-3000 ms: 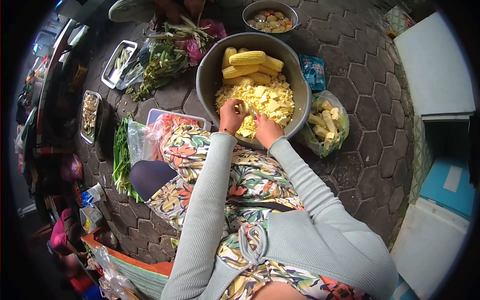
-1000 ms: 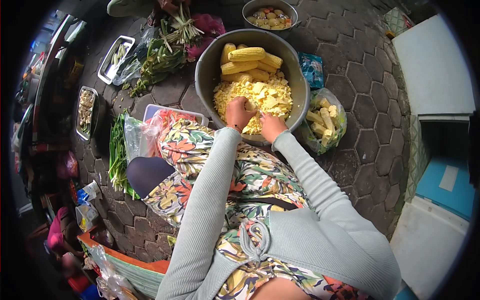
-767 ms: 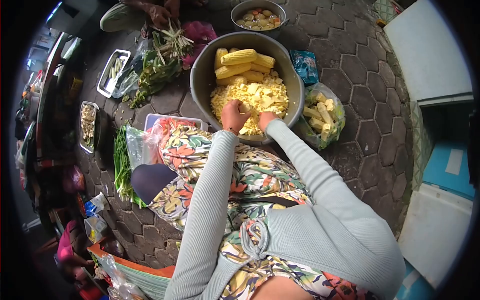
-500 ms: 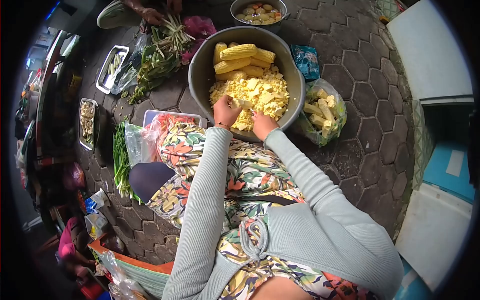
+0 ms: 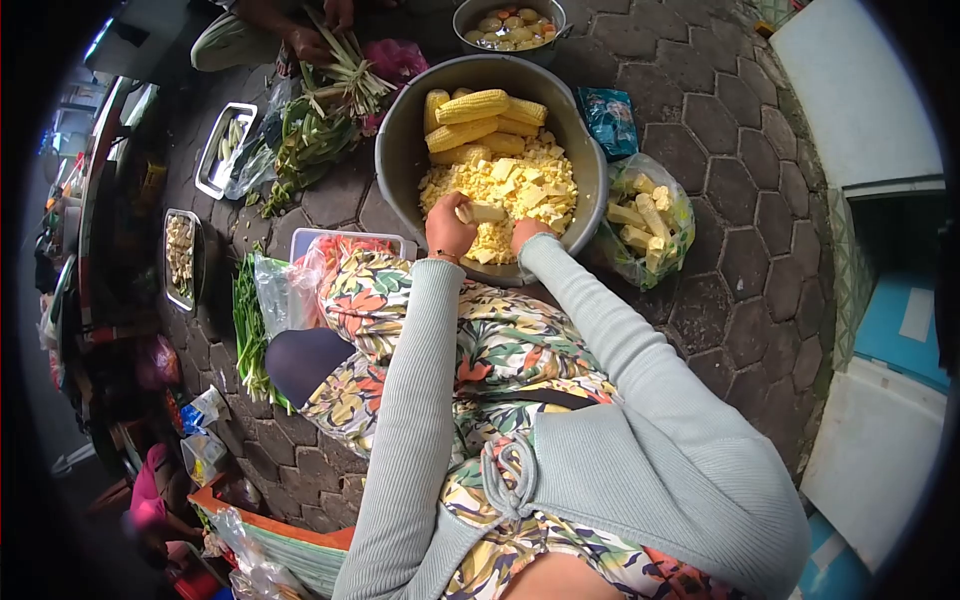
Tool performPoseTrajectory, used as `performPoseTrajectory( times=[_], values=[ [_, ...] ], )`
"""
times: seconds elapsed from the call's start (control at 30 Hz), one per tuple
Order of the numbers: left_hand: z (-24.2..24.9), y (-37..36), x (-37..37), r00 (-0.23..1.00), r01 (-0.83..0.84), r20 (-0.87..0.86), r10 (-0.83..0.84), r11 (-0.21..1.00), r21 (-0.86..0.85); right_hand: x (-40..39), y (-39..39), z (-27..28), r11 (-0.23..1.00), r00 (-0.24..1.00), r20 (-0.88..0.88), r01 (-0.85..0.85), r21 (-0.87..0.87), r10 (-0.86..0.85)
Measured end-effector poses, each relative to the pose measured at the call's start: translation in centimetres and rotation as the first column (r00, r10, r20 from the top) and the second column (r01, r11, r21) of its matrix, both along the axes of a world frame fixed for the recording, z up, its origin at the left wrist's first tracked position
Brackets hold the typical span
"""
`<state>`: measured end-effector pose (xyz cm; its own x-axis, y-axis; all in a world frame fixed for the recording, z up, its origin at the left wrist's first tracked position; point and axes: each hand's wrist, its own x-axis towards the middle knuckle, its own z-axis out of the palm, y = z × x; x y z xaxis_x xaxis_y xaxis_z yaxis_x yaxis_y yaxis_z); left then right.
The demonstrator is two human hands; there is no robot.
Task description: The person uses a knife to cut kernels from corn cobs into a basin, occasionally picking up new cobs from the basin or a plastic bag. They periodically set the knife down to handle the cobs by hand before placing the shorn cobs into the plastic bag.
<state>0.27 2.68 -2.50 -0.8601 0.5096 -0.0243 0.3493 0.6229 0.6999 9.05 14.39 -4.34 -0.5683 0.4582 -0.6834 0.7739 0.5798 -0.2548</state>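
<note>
My left hand (image 5: 450,228) is closed round one end of a corn cob (image 5: 484,213), held level over a large grey basin (image 5: 597,150). The cob's visible side looks pale and stripped. Just right of it, my right hand (image 5: 528,233) is curled shut at the basin's near side; whatever it grips is hidden. Below both hands lies a heap of cut yellow corn kernels (image 5: 545,195), some in slabs. Several whole corn cobs (image 5: 468,105) are piled at the basin's far side.
A plastic bag of stripped cobs (image 5: 650,225) and a teal packet (image 5: 607,120) lie right of the basin. Behind it stands a metal pot (image 5: 510,45). Another person's hands (image 5: 310,42) hold green stalks at upper left. Trays (image 5: 180,258) and spring onions (image 5: 250,320) lie left.
The cob in my left hand now shows more of its pale stripped side. My right hand has turned and shifted slightly right, its fingers less visible. The other person's hands moved slightly with the stalks.
</note>
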Motion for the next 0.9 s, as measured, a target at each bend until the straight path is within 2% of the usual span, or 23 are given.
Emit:
performPoseTrajectory(
  times=[0.07,0.1,0.17,0.2,0.27,0.3,0.33,0.4,0.47,0.53,0.57,0.63,0.67,0.73,0.8,0.87,0.9],
  values=[
    [0.0,-0.2,-0.1,1.000,0.011,0.010,-0.011,0.999,0.037,0.0,0.3,-2.6,0.990,0.991,-0.045,-0.123,0.067,0.126],
    [0.0,-0.4,-0.5,1.000,0.008,0.007,-0.008,0.999,0.035,0.1,0.8,-5.0,0.990,0.991,-0.048,-0.125,0.066,0.129],
    [-0.4,-0.9,-1.1,0.982,0.096,-0.168,-0.085,0.994,0.054,0.4,1.5,-9.7,0.958,0.948,-0.149,-0.268,0.103,0.281],
    [-0.6,-1.1,-0.9,0.983,0.091,-0.162,-0.082,0.995,0.048,0.9,1.3,-7.6,0.958,0.948,-0.146,-0.272,0.096,0.284],
    [-0.3,-0.7,-0.6,0.984,0.110,-0.156,-0.081,0.976,0.186,2.4,1.4,0.4,0.987,0.954,-0.253,-0.156,0.034,0.160],
    [0.1,-0.3,-0.1,0.995,0.088,-0.068,-0.075,0.973,0.215,2.9,1.6,0.4,0.989,0.945,-0.294,-0.148,0.014,0.145],
    [0.2,0.0,-0.1,0.995,0.092,-0.067,-0.079,0.971,0.219,3.1,1.6,0.5,0.989,0.946,-0.292,-0.144,0.017,0.142],
    [0.3,0.1,-0.2,0.996,0.082,-0.027,-0.080,0.991,0.109,3.6,1.5,0.9,0.992,0.932,-0.343,-0.123,0.003,0.117],
    [0.0,-0.1,-0.6,0.995,0.102,-0.001,-0.102,0.988,0.115,3.9,1.2,1.7,0.992,0.928,-0.353,-0.125,0.000,0.117],
    [-0.1,-0.4,-0.8,0.948,0.309,-0.112,-0.298,0.945,0.104,3.6,0.6,2.6,1.000,0.956,-0.292,-0.025,-0.018,0.019],
    [-0.3,-0.2,-0.7,0.948,0.310,-0.111,-0.299,0.945,0.101,3.6,0.3,2.8,0.999,0.956,-0.292,-0.025,-0.021,0.018],
    [-0.2,0.6,0.2,0.980,0.182,-0.121,-0.161,0.965,0.187,3.6,-0.1,2.9,0.997,0.943,-0.333,-0.035,-0.066,0.011],
    [-0.1,0.7,0.3,0.979,0.183,-0.121,-0.162,0.965,0.188,3.6,-0.2,2.8,0.997,0.943,-0.332,-0.034,-0.065,0.010],
    [-0.2,0.8,0.6,0.997,0.052,0.044,-0.066,0.962,0.268,3.7,-0.4,2.2,0.995,0.947,-0.315,-0.087,-0.045,0.068],
    [-0.1,0.4,0.5,0.997,0.035,0.061,-0.050,0.975,0.218,3.9,-0.4,2.0,0.994,0.948,-0.307,-0.101,-0.046,0.082],
    [-0.1,0.1,0.3,1.000,0.023,0.017,-0.023,0.999,0.028,3.9,-0.6,2.0,0.991,0.949,-0.300,-0.121,-0.050,0.101],
    [-0.1,0.0,0.3,1.000,0.020,0.016,-0.020,0.999,0.026,3.9,-0.7,2.8,0.993,0.943,-0.322,-0.107,-0.040,0.089]
  ],
)
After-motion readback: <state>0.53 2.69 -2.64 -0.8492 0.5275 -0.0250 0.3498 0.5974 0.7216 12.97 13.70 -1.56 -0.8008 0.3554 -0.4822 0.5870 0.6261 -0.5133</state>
